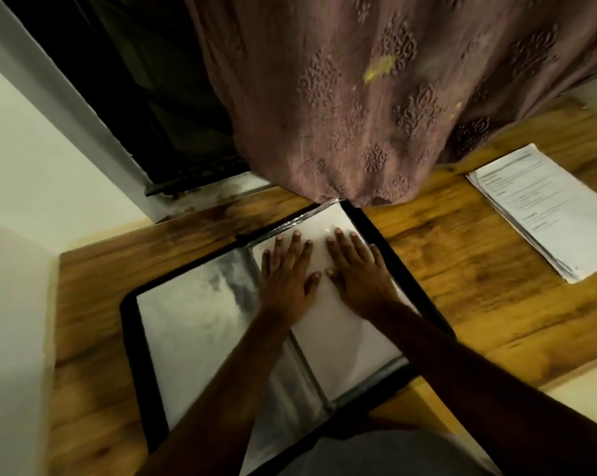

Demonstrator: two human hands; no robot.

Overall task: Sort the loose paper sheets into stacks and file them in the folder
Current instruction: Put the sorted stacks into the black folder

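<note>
Head view, black-edged folder [135, 338] lying open on wooden table [461, 269], glossy clear sleeves, white sheet in its right page, left hand [286, 269] and right hand [358, 266] pressing flat there with fingers straight, printed paper stack [544, 211] well right of folder

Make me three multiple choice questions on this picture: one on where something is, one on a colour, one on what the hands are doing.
1. Where does the paper stack lie?
A. inside the folder
B. on the table, right of the folder
C. on the floor

2. What colour is the folder's border?
A. black
B. red
C. yellow

3. How are the hands?
A. both in fists
B. one raised
C. both flat on the folder's right page

Key: 1 B, the stack rests on bare wood apart from the folder. 2 A, its rim is black. 3 C, the left hand and right hand press with straight fingers.
</note>
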